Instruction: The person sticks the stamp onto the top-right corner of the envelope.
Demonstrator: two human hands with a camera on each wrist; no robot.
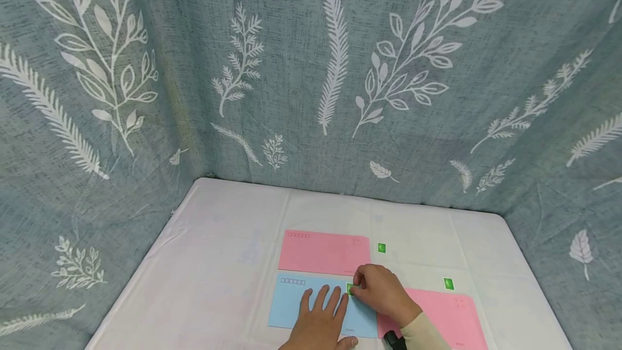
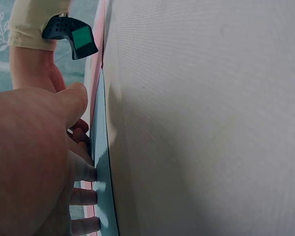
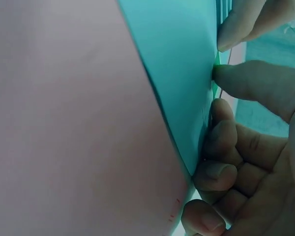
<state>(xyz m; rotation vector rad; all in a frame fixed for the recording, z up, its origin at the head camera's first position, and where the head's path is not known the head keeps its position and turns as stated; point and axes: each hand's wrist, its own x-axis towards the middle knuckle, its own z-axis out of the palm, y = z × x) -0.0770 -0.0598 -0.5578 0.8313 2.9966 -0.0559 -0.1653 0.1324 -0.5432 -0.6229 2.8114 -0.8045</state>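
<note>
On the table, a blue envelope [image 1: 296, 307] lies with a green stamp [image 1: 349, 288] at its upper right corner. My right hand [image 1: 386, 291] pinches the stamp near its right edge, thumb tip on it and the other fingers curled. My left hand [image 1: 318, 322] rests on the blue envelope with fingers spread and nearly straight, one fingertip close beside the stamp. In the right wrist view, the right thumb [image 3: 255, 81] touches a sliver of the green stamp [image 3: 217, 61]. The left wrist view shows left fingertips on the blue envelope [image 2: 102, 162].
One pink envelope [image 1: 323, 253] lies just beyond the blue one; another pink envelope [image 1: 442, 312] is to its right, partly under the right forearm. Two loose green stamps [image 1: 381, 248] lie on the white tablecloth [image 1: 218, 263]. A patterned curtain [image 1: 291, 69] stands behind the table.
</note>
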